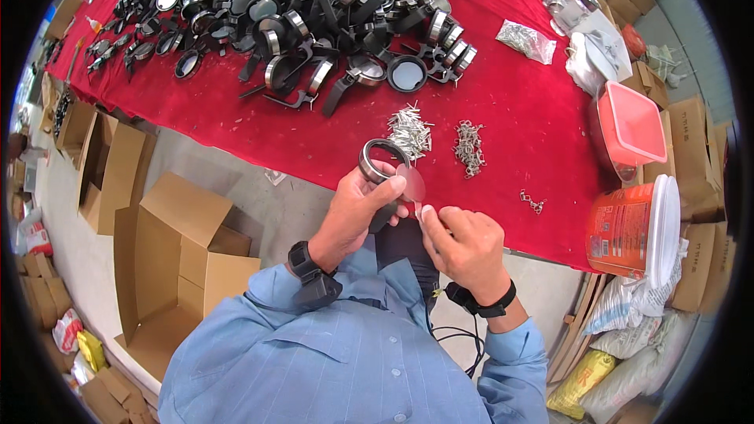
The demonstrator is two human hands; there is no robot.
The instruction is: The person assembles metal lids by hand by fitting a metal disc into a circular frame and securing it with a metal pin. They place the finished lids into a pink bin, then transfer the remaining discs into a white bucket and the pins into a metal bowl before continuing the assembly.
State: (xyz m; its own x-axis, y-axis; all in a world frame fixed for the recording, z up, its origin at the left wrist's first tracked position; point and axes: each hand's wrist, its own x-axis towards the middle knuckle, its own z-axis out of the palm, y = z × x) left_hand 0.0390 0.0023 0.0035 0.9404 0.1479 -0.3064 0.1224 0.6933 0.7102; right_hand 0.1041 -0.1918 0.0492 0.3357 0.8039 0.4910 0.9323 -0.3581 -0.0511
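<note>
1. Red cloth (514,122) covers our worktop, its far side taken up by a heap of black-and-silver ringed parts (302,23).
2. Our left hand (353,210) holds a black-and-silver ring (367,166) above the near edge, black handle (382,218) downward, probably to keep its face turned to us.
3. A see-through disc (413,185) sits under our left thumb, beside the ring.
4. Our right hand (469,242) has thumb and forefinger pinched on a small pale piece (419,208) at the disc's lower edge; whether the two are joined, we cannot tell.
5. Silver pins (410,133) and metal clips (469,149) lie in separate piles just beyond our hands, likely for easy reach.
6. On our right, a pink basin (638,119) and an orange bucket (624,224) crowd the worktop's edge.
7. At our left, an open carton (184,271) blocks some floor.
</note>
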